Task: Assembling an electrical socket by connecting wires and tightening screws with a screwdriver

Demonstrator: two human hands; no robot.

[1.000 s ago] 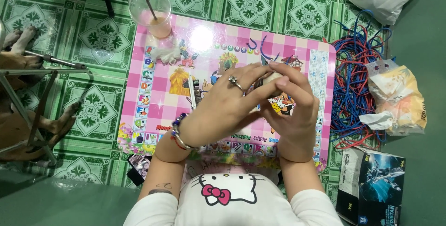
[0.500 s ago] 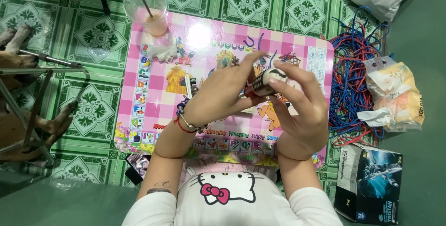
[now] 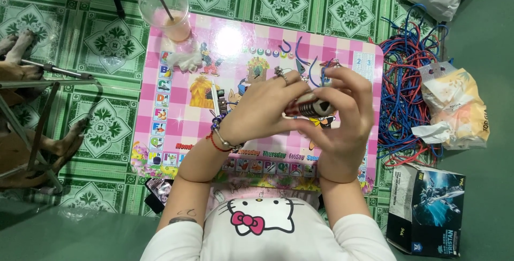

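hands (image 3: 300,113) around ribbed cylinder (image 3: 309,106)

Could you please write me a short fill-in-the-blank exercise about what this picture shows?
1. Both hands, the left hand and the right hand, hold one small ____ object.
2. The plastic cup with a straw holds a ____ drink.
3. The pile of blue and red cords lies to the ____ of the pink checked table.

Missing words: cylindrical; pink; right
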